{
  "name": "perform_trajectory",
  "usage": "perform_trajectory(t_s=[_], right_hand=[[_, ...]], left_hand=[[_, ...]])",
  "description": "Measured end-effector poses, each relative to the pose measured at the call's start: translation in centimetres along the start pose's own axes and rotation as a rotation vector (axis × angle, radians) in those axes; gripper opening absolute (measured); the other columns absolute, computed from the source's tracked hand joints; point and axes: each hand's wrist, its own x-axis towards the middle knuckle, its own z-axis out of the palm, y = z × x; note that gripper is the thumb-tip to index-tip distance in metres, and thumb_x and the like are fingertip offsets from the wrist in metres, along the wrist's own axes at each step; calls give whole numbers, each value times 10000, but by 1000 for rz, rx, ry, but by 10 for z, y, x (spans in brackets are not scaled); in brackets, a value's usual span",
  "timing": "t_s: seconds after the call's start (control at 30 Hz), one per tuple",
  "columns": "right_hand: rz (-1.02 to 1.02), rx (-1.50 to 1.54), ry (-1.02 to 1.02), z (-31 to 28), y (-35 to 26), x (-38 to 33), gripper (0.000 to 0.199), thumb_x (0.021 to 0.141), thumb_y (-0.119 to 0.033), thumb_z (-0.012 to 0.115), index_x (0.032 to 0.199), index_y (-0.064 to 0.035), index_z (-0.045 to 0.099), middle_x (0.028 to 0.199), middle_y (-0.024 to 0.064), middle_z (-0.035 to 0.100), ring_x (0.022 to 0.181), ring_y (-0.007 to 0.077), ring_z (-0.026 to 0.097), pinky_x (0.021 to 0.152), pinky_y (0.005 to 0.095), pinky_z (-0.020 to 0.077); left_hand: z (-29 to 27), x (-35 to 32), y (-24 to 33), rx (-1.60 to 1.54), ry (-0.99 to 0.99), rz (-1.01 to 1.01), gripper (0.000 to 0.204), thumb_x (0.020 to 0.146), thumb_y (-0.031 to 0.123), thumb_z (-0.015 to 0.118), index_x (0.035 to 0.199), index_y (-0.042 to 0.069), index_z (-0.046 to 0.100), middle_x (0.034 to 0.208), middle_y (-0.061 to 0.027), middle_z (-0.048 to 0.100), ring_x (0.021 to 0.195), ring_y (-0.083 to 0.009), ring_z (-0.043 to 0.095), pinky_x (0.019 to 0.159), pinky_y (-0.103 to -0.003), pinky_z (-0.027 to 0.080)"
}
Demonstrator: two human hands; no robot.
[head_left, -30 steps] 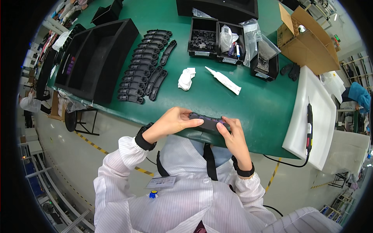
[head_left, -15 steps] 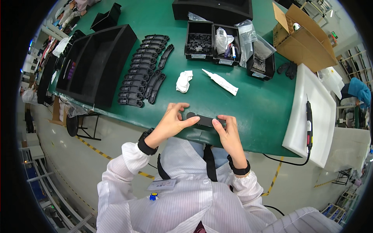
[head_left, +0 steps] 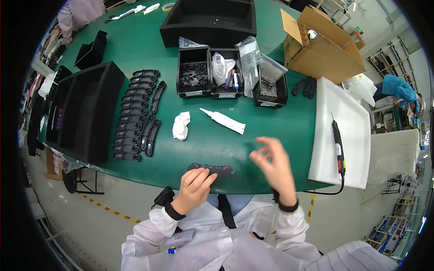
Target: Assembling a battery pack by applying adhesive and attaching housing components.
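**One black part pinned at the near edge, one hand free**

Your left hand (head_left: 195, 186) clamps down on a long black plastic part (head_left: 211, 169) lying flat at the near edge of the green table (head_left: 271, 131), just in front of your body; that grip pins it flat to the table. Your right hand (head_left: 273, 165) is lifted clear to the right of it, fingers loosely spread and holding nothing, though motion blur hides the fingertips.

Farther out, one crumpled white cloth (head_left: 181, 125) and one white tube (head_left: 223, 121) lie within easy reach, the tube's nozzle pointing far-left. To the left, like black parts (head_left: 135, 113) lie stacked in a neat column, about thirteen, with three more laid alongside on its right, so each can be picked singly. Left of those sits one large black tray (head_left: 83, 113). At the far side stand three small black bins (head_left: 230, 77) with small pieces and bags. On the right, one electric screwdriver (head_left: 338, 144) rests on one white foam board (head_left: 346, 135).
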Motion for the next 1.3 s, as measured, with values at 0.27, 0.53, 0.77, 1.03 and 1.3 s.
perform_trajectory(t_s=[0.27,0.53,0.77,1.03,1.3], right_hand=[[-502,-280,324,-27,51,168,119,879,-17,616,969,17,686,927,177,668,852,357,652,757,381,514],[-360,-697,123,-18,79,213,143,779,-14,650,901,6,721,881,186,690,825,359,666,776,406,531],[-362,-770,201,-17,76,213,95,775,-44,610,742,-40,699,793,167,674,797,353,660,710,433,527],[-481,-449,417,-26,70,196,81,816,-57,673,880,-16,702,819,139,694,752,302,680,699,372,540],[-449,-202,470,-29,50,181,103,812,-22,680,907,12,701,822,142,717,729,223,710,688,307,553]], left_hand=[[21,3,-12,87,114,99,444,680,143,709,1120,180,662,1185,-41,552,1135,-237,498,868,-355,492],[28,-6,-14,171,135,146,344,786,254,651,1123,189,626,1199,-66,537,1130,-266,498,886,-392,463],[27,-5,-14,176,130,149,349,787,224,676,1127,171,620,1198,-82,529,1141,-282,493,872,-408,471],[29,-3,-13,159,142,136,343,800,194,687,1135,148,629,1234,-89,523,1167,-295,490,907,-429,457],[26,1,-11,121,167,107,406,735,125,712,1133,158,636,1206,-70,535,1138,-266,506,879,-392,481]])
